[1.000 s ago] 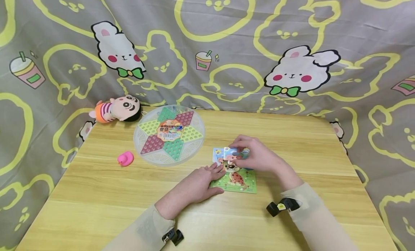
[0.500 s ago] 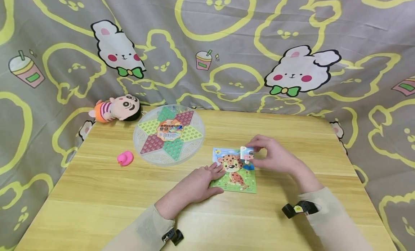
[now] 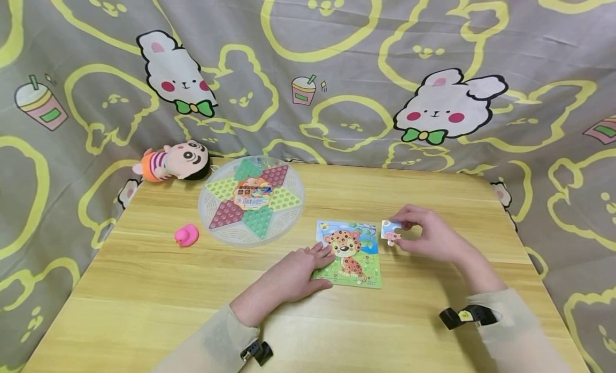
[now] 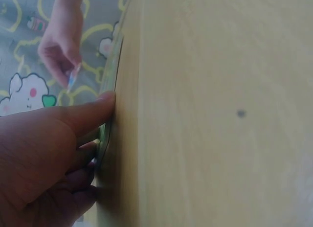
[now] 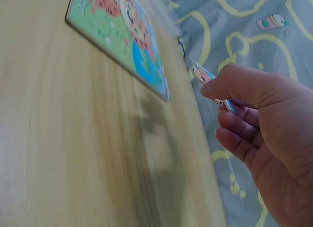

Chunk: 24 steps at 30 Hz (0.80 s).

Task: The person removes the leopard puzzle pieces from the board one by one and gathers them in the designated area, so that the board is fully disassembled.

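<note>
Right hand (image 3: 433, 239) pinches a puzzle piece (image 3: 389, 233); left hand (image 3: 299, 272) rests unclenched on the leopard puzzle board (image 3: 366, 267).

Wood table (image 3: 144, 298): doll (image 3: 170, 162), game board (image 3: 252, 200), pink duck (image 3: 186, 235), puzzle (image 3: 351, 257).

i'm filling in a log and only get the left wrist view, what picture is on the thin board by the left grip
Observer: The head view shows it from above: the puzzle board carries a picture of a sitting spotted cub.
Operator: thx, and which side of that board is the right grip on, with the thing it's pinching
Observer: Seen by the head camera, the right grip holds the puzzle piece just beyond the board's right edge, not over the picture.
</note>
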Tool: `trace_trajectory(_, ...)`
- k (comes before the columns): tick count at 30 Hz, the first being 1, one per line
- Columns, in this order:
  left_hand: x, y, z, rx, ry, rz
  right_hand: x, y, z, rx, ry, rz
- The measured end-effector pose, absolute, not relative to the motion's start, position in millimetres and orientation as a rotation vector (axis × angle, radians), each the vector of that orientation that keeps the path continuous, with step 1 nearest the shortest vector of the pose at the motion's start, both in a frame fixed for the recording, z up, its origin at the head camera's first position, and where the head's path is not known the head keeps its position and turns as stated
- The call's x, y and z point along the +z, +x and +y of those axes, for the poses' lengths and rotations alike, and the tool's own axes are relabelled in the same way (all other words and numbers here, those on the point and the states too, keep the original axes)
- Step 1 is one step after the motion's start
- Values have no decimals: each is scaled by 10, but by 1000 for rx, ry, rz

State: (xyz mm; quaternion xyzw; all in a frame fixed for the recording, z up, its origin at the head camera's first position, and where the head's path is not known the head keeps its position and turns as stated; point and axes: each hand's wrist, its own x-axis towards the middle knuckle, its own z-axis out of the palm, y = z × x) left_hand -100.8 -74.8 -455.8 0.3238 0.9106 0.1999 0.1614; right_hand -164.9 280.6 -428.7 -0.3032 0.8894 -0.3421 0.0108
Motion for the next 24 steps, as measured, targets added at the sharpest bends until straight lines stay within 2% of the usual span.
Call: trace_trajectory(24, -4562, -1013, -749, 566, 932, 2597, -4633, -1946, 2944, -1004, -808, 2737)
